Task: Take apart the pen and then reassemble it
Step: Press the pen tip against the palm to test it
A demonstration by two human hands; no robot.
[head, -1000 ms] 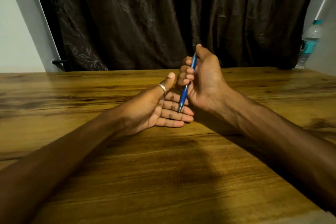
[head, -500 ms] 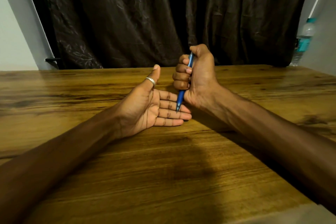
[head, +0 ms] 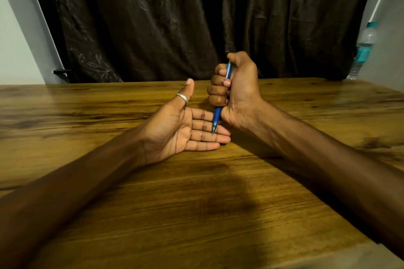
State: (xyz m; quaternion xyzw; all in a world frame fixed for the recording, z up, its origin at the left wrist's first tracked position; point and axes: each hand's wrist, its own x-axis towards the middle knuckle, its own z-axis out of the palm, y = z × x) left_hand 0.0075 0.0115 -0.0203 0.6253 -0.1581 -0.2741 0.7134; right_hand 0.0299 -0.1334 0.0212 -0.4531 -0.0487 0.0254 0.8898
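Note:
A blue pen (head: 217, 116) stands nearly upright in my right hand (head: 238, 91), which is closed in a fist around its barrel, thumb on top of the pen's upper end. The writing tip points down and rests on or just above the fingers of my left hand (head: 183, 131). That hand lies palm up on the wooden table (head: 196, 203), fingers straight and together, thumb raised with a silver ring on it. Nothing lies in the left palm. The middle of the pen is hidden inside my fist.
A dark curtain (head: 175, 17) hangs right behind the table's far edge. A clear water bottle (head: 364, 48) with a teal label stands at the far right corner by the wall. My forearms rest across the tabletop.
My right hand has closed from a looser grip into a full fist on the pen, thumb now on its top. My left thumb has lifted a little; the palm stays flat.

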